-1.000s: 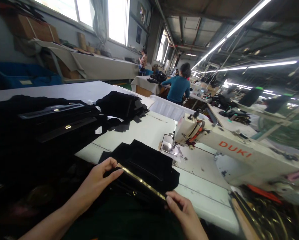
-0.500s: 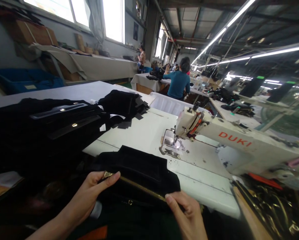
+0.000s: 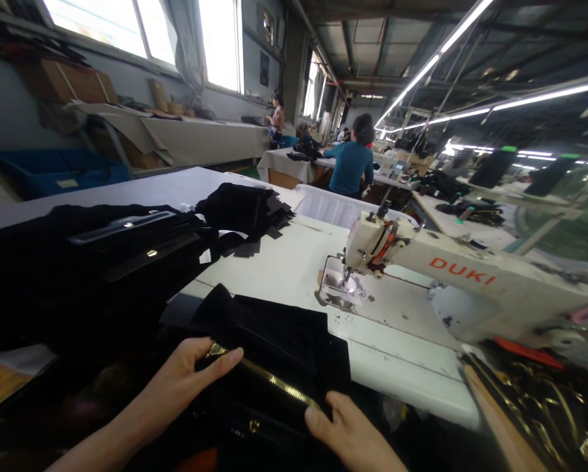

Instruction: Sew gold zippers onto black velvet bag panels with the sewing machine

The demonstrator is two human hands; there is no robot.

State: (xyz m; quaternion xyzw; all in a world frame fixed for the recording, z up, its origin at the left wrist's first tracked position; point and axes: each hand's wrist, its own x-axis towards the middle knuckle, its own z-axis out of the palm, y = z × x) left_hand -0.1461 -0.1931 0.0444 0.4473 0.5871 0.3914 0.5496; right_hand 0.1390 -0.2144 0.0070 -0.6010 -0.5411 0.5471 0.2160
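Note:
A black fabric piece [image 3: 278,328] with a gold metal zipper [image 3: 278,385] lies across the near edge of the sewing table. My left hand [image 3: 195,373] pinches the zipper's left end, thumb on top, where a gold fitting shows. Gripping the fabric at the zipper's right end is my right hand [image 3: 340,426], its thumb along the teeth. Below the zipper a small gold piece of hardware shows on dark cloth. Beyond the fabric stands a white DUKI sewing machine [image 3: 436,262], its needle apart from the fabric.
A heap of black fabric pieces [image 3: 77,275] covers the table's left side. Gold zippers [image 3: 554,400] fill a space at lower right. A white plastic bin [image 3: 323,203] stands behind the table. One person in a teal top [image 3: 349,164] sits further back.
My right hand has moved left and slightly down with the zipper's right end. The fabric's upper left corner now folds upward. The person in teal has lowered a raised hand.

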